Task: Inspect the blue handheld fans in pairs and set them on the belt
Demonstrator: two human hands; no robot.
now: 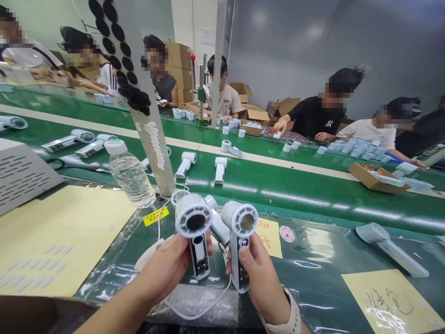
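While both hands sit low in the view, at about six o'clock, each is closed around the handle of a small white handheld fan. The left hand grips the left fan, with the thumb alongside the dark strip on the handle and the round head upright, facing the camera. The right hand grips the right fan, its thumb pressed just below a small blue light on the handle (what it shows is too small to read). The two heads stand just beside each other; I cannot tell whether they touch. A third fan lies between and behind them, and a white cable loops under the hands.

From the hands, a water bottle stands at ten o'clock, near an upright strip stuck with black and white pads. A yellow sheet lies at nine o'clock, with a grey vented box beyond it. At two o'clock lie a yellow note and a pink sticker. Another fan lies on its side at three o'clock, and a scribbled yellow paper at four.

Across twelve o'clock runs the green conveyor belt, carrying more fans. A cardboard tray sits at two o'clock, and several co-workers are seated along the belt's far side.
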